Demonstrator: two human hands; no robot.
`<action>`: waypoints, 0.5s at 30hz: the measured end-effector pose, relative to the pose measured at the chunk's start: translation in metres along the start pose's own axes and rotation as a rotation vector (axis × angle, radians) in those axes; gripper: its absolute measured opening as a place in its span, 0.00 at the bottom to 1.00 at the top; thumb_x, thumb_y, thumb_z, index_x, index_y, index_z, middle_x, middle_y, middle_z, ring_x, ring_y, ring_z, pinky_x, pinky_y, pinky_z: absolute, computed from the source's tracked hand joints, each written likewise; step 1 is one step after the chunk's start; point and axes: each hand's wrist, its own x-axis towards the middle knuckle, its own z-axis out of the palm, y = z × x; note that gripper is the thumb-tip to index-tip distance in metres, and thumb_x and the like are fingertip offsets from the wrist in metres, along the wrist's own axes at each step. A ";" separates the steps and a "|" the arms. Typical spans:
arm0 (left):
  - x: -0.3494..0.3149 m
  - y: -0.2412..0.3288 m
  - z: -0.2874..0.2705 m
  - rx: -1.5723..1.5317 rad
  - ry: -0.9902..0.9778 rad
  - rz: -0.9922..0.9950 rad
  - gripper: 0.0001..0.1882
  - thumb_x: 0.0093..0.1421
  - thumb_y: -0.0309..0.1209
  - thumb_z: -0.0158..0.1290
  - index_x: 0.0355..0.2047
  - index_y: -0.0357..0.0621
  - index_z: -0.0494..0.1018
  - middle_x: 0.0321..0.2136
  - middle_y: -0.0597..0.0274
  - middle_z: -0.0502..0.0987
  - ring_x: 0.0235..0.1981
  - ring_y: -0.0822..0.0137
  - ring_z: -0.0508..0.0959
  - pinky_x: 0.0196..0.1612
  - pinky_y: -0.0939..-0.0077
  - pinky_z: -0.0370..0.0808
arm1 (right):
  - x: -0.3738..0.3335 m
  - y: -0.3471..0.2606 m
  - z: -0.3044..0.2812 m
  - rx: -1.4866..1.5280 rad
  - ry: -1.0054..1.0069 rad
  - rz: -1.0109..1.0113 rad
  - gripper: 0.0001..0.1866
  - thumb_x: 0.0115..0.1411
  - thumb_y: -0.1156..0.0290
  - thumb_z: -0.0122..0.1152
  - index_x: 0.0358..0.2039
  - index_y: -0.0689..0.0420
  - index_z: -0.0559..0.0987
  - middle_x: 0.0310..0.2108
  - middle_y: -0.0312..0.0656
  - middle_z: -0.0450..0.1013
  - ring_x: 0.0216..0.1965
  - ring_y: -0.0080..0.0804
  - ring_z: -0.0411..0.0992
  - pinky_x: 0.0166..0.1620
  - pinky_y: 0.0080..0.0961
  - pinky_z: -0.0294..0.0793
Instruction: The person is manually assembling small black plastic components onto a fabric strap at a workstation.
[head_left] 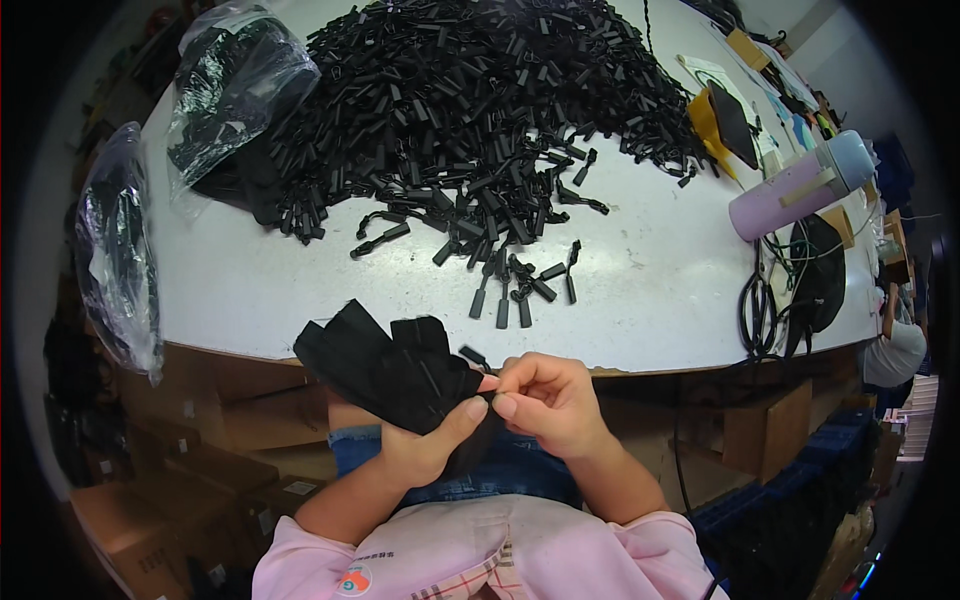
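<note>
My left hand (432, 442) is closed round a bundle of black fabric strips (385, 365), held over my lap just off the table's near edge. The strips fan out to the upper left. At the right end of the bundle, my right hand (555, 400) pinches thumb against forefinger, close to the left fingertips. What sits in that pinch is too small to make out. A small black zipper pull (474, 356) sticks up beside the fingers. Several loose zipper pulls (503, 300) lie on the white table (400, 300) ahead of my hands.
A large heap of black zipper pulls (470, 90) covers the table's far middle. Clear plastic bags (235, 90) with black contents are at left. At right are a lilac bottle (790, 200), a phone on a yellow stand (715, 125) and black cables (757, 310). Cardboard boxes (150, 530) stand below left.
</note>
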 end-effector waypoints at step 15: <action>0.001 0.004 -0.003 0.147 -0.099 0.102 0.11 0.53 0.22 0.47 0.38 0.37 0.67 0.33 0.63 0.69 0.35 0.75 0.69 0.38 0.83 0.66 | 0.000 0.017 -0.005 -0.608 0.066 -0.467 0.02 0.49 0.78 0.51 0.25 0.63 0.69 0.17 0.36 0.62 0.16 0.18 0.56 0.19 0.14 0.54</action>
